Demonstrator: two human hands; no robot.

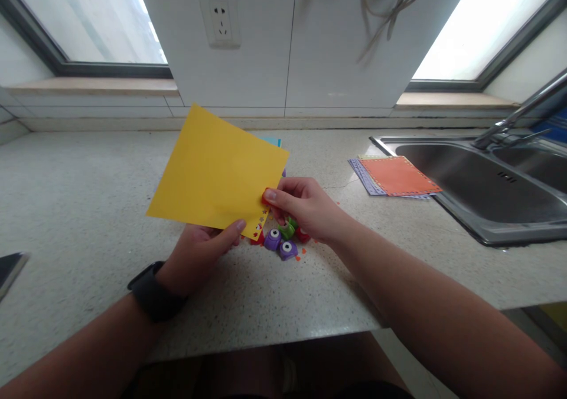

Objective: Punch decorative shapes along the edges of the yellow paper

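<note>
A yellow sheet of paper [219, 174] is tilted above the counter, with small star-shaped holes along its lower right edge. My left hand [212, 239] grips the bottom edge, thumb on top and fingers underneath. At the right edge, my right hand [299, 204] is closed around a small red craft punch [268, 196], which sits against the paper's border; most of it is hidden by my fingers. Below lie several more punches: a purple one [288, 249], another purple one [273, 239], a green one [287, 229] partly under my right hand, and red ones partly covered.
Orange paper [398, 175] lies on purple and cream sheets by the steel sink [465, 198] at right. Light blue paper [272, 142] peeks out behind the yellow sheet. Tiny orange cut-outs [298, 258] are scattered near the punches. A dark flat object [11, 269] sits at far left.
</note>
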